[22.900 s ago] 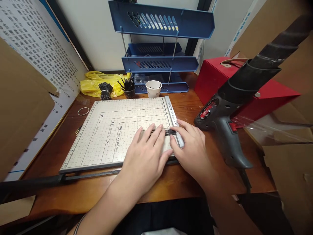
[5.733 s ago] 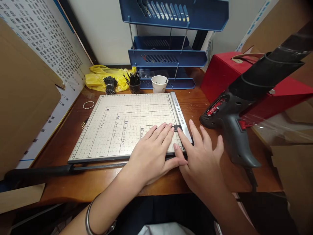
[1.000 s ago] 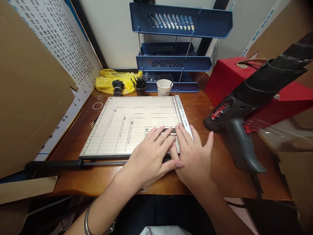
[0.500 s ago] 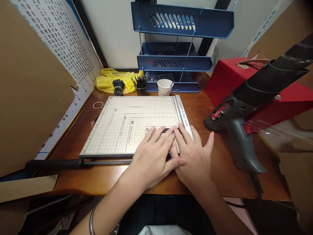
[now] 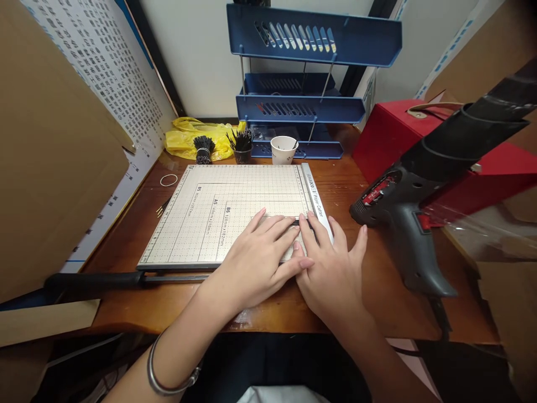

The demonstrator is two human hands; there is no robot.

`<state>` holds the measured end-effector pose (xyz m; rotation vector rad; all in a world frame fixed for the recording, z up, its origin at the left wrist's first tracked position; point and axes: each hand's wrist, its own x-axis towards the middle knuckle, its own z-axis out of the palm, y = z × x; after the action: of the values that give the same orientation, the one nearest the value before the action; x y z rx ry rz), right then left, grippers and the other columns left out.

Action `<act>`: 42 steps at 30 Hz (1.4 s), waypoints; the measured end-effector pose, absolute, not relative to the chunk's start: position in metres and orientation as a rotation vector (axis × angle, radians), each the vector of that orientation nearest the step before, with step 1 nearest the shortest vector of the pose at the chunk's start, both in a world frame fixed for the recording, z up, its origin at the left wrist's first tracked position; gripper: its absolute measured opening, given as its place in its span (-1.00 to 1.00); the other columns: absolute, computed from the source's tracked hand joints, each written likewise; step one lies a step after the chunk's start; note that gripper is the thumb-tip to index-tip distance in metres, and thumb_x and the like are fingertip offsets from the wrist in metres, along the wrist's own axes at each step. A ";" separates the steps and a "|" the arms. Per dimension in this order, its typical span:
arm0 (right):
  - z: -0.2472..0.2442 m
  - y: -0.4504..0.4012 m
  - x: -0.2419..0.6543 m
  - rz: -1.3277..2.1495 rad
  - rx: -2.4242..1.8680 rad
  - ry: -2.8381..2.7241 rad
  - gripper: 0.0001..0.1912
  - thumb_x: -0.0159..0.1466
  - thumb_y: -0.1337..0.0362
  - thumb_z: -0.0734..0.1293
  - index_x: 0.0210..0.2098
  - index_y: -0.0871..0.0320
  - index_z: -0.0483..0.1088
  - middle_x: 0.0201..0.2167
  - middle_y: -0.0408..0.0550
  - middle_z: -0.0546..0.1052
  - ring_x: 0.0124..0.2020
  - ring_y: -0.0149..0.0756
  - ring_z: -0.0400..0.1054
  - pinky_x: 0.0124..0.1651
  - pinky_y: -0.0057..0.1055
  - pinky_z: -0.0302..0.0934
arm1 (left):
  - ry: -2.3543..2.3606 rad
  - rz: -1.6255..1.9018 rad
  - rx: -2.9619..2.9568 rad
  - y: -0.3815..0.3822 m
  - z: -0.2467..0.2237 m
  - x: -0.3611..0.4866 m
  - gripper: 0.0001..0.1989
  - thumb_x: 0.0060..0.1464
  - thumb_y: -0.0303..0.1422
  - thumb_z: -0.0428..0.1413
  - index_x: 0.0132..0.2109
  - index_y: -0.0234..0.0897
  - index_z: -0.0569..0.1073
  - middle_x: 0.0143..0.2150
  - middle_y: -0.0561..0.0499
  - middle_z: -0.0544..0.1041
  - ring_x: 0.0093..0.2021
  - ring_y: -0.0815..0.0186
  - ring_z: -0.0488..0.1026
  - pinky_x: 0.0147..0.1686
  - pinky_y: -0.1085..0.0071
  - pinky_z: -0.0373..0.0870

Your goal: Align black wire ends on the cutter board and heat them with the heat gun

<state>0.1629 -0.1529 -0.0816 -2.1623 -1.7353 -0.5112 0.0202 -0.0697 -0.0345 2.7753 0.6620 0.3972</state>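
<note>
A cream paper cutter (image 5: 188, 229) with a printed grid lies on the desk, its black-handled cutting arm (image 5: 100, 280) low along the near edge. On the board's right part, my left hand (image 5: 255, 260) rests palm down with its fingers stretched out. Beside it, my right hand (image 5: 331, 268) is spread flat near the white ruler strip (image 5: 314, 196), its thumb side touching my left thumb. Thin black pieces (image 5: 297, 222) show under the fingertips; most of their length is hidden by the hands, and I cannot tell their kind.
Behind the cutter stand a tied black bundle (image 5: 203, 150), a dark cup of black pieces (image 5: 242, 151), a white paper cup (image 5: 284, 151) and a blue tiered rack (image 5: 302, 109). A yellow bag (image 5: 180, 137) lies behind. At right are a heat gun (image 5: 411, 196) and a red box (image 5: 386, 131).
My left hand and forearm have shifted a little to the left, and its fingers point more to the right. My right hand stays almost in place. The cutter has not visibly moved.
</note>
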 end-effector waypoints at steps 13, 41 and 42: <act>-0.079 -0.155 0.166 -0.493 -2.156 -1.772 -0.52 0.51 0.19 0.08 0.31 0.12 0.37 0.33 -0.07 0.40 0.29 0.16 0.25 0.37 0.49 -0.26 | 0.781 0.396 2.795 -0.082 -0.042 0.025 -0.16 0.41 0.15 -0.33 0.38 -0.51 0.26 0.41 -0.25 0.34 0.46 0.06 0.18 0.48 -0.04 -0.07; -0.082 -0.153 0.166 -0.475 -2.074 -1.695 -0.53 0.45 0.21 0.15 0.26 0.17 0.40 0.29 -0.09 0.44 0.25 0.23 0.32 0.33 0.54 -0.18 | 1.064 0.509 2.819 -0.095 -0.057 0.029 -0.17 0.41 0.14 -0.35 0.41 -0.44 0.26 0.43 -0.17 0.32 0.46 0.00 0.18 0.46 -0.17 -0.04; -0.082 -0.153 0.166 -0.472 -2.072 -1.693 -0.53 0.44 0.21 0.15 0.26 0.17 0.40 0.29 -0.08 0.44 0.25 0.24 0.32 0.33 0.55 -0.18 | 1.072 0.501 2.829 -0.095 -0.057 0.028 -0.17 0.41 0.14 -0.36 0.40 -0.44 0.28 0.44 -0.19 0.30 0.47 -0.01 0.17 0.46 -0.18 -0.02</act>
<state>0.1660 -0.1528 -0.0818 -2.0719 -1.6927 -0.4717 0.0281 -0.0953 -0.0572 2.8289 1.0722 0.5007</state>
